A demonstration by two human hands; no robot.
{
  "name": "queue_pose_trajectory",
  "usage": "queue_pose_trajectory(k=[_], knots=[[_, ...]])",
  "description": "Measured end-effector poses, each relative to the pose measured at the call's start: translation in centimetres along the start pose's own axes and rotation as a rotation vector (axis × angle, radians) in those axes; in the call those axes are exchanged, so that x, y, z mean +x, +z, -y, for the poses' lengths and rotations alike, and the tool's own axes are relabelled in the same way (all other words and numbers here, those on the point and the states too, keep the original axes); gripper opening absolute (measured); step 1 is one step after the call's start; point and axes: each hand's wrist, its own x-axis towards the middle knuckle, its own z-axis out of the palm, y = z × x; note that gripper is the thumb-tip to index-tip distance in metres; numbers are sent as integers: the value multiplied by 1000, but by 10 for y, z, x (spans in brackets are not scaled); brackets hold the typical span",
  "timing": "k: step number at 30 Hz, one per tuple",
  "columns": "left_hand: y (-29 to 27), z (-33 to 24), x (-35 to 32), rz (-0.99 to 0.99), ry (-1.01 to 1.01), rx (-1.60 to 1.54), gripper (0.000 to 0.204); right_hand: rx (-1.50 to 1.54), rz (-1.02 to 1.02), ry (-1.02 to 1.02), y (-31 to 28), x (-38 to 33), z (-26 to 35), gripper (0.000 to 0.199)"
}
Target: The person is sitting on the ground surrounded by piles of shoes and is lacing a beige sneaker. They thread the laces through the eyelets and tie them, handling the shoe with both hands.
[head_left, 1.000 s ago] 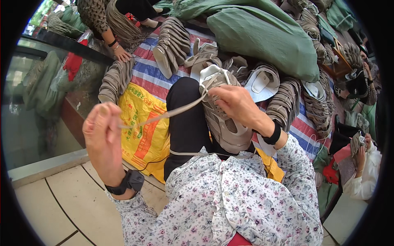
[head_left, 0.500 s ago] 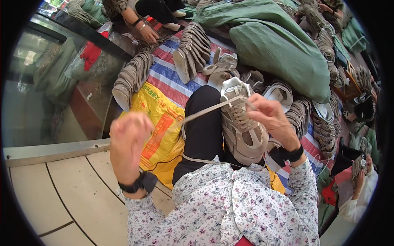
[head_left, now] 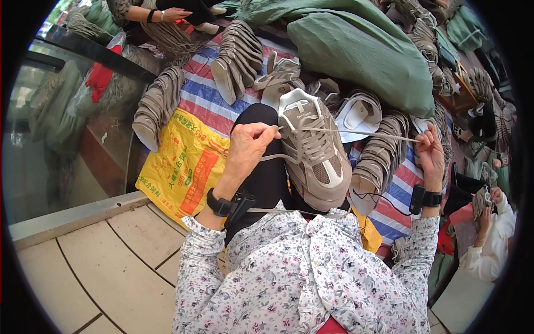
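Note:
A grey-brown sneaker (head_left: 317, 150) rests toe toward me on my black-trousered lap, its lace partly threaded through the eyelets. My right hand (head_left: 431, 153), off to the right, pinches one stretch of the shoelace (head_left: 372, 134), which runs taut from the top of the shoe. Beside the shoe's upper left eyelets, my left hand (head_left: 253, 146) is closed in a pinch, apparently on a lace end at the fingertips. Another loose length of lace curves from under that hand to the shoe.
Nested rows of shoe uppers (head_left: 236, 61) lie on a striped tarp (head_left: 207, 92). A yellow sack (head_left: 178, 172) is at my left, a large green sack (head_left: 361, 55) ahead. Glass (head_left: 50, 150) stands far left. Other people sit at upper left and far right.
My right hand has moved outward to the right, drawing lace across the shoe. The left hand has come from the far left in to the shoe's upper left side.

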Motion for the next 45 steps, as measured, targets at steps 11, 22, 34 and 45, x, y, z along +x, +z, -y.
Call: queue_pose_trajectory(k=[11, 22, 34, 45], knots=[[20, 11, 3, -80, 4, 46, 27, -575, -259, 90, -47, -11, -26, 24], [46, 15, -2, -380, 392, 409, 17, -1089, 174, 140, 94, 7, -93, 23], [39, 8, 9, -226, 313, 390, 17, -908, 364, 175, 161, 42, -148, 8], [26, 10, 8, -72, 84, 116, 18, -1118, 464, 242, 177, 59, -143, 12]])
